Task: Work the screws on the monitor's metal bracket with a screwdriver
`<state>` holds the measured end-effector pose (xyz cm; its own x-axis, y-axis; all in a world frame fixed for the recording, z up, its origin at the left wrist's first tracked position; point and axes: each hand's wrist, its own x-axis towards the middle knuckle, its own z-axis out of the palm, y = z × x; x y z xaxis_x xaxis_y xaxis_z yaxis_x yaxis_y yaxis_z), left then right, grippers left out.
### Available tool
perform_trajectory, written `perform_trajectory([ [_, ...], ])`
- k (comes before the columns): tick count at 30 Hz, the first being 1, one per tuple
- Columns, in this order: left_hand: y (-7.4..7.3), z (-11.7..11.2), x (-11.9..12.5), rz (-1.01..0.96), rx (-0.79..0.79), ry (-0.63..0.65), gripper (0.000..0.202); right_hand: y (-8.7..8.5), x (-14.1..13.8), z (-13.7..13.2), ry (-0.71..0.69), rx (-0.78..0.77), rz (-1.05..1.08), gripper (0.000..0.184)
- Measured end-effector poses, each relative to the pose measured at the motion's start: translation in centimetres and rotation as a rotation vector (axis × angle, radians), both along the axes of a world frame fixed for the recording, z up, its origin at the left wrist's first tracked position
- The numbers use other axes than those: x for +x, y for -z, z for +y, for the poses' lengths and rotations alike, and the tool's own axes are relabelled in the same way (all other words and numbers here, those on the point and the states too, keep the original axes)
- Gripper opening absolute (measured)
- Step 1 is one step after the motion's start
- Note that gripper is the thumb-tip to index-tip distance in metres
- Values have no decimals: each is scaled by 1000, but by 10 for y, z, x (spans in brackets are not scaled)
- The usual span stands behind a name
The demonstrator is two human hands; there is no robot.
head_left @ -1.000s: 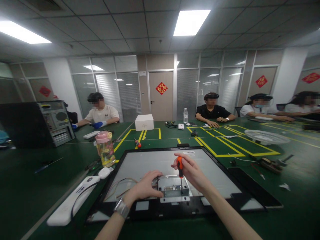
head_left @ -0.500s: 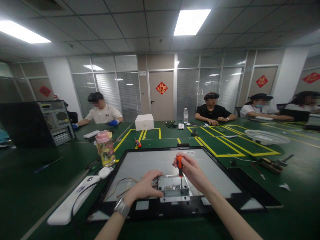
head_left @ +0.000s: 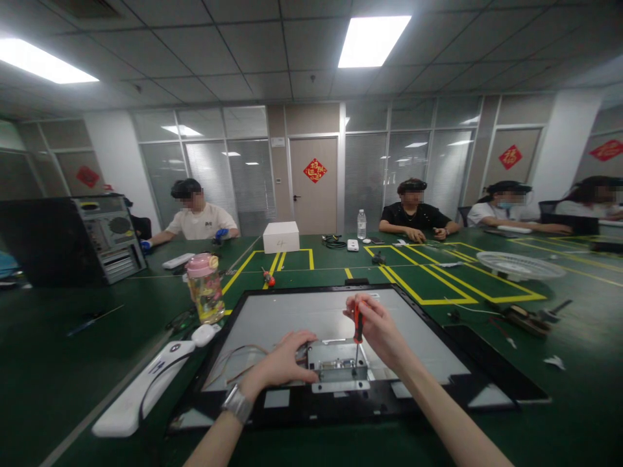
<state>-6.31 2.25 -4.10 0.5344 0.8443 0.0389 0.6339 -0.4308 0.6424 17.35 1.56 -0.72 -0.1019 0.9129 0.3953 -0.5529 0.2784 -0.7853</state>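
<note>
My right hand [head_left: 379, 331] is closed around the orange-and-black handle of a screwdriver [head_left: 359, 327], which stands nearly upright. Its shaft points down at the right part of a metal bracket [head_left: 333, 353] with connectors on it; whether the tip sits in a screw is too small to tell. My left hand [head_left: 285, 360] grips the bracket's left side, thumb at the front edge and fingers at the back. Under the bracket lies a black-framed flat display panel [head_left: 418, 344], grey back facing up. Thin wires [head_left: 233, 357] run over the panel beside my left hand.
To the left are a pink-lidded bottle [head_left: 204, 288], a white elongated device [head_left: 146, 389] with a black cable, and a computer case [head_left: 111, 240]. A dark flat slab [head_left: 496, 363] lies to the right. Beyond are a white box [head_left: 281, 238], a red-handled tool [head_left: 268, 279] and several seated people.
My right hand and the screwdriver have shifted slightly right, and the fingers have turned on the handle. My left hand stays in place on the bracket.
</note>
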Motion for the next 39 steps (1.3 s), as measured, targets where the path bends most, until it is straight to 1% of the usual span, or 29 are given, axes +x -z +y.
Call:
perform_trajectory([
  [4, 0, 0, -1, 4, -3, -6, 74, 0, 1, 0, -78, -26, 16, 23],
  [7, 2, 1, -2, -3, -2, -1, 74, 1, 1, 1, -94, -20, 4, 23],
  [19, 5, 2, -2, -15, -11, -6, 76, 2, 3, 3, -41, -31, 29, 24],
  [24, 6, 2, -2, -20, 15, 8, 73, 4, 2, 3, -1, -6, -1, 23],
  [32, 0, -1, 0, -12, -14, -13, 74, 4, 2, 4, 70, -4, -35, 23],
  [36, -2, -2, 1, -5, -23, -16, 73, 3, 1, 4, 126, 42, -57, 21],
  [39, -3, -3, 1, -1, -17, -13, 74, 0, 0, 0, 75, 73, -40, 22],
])
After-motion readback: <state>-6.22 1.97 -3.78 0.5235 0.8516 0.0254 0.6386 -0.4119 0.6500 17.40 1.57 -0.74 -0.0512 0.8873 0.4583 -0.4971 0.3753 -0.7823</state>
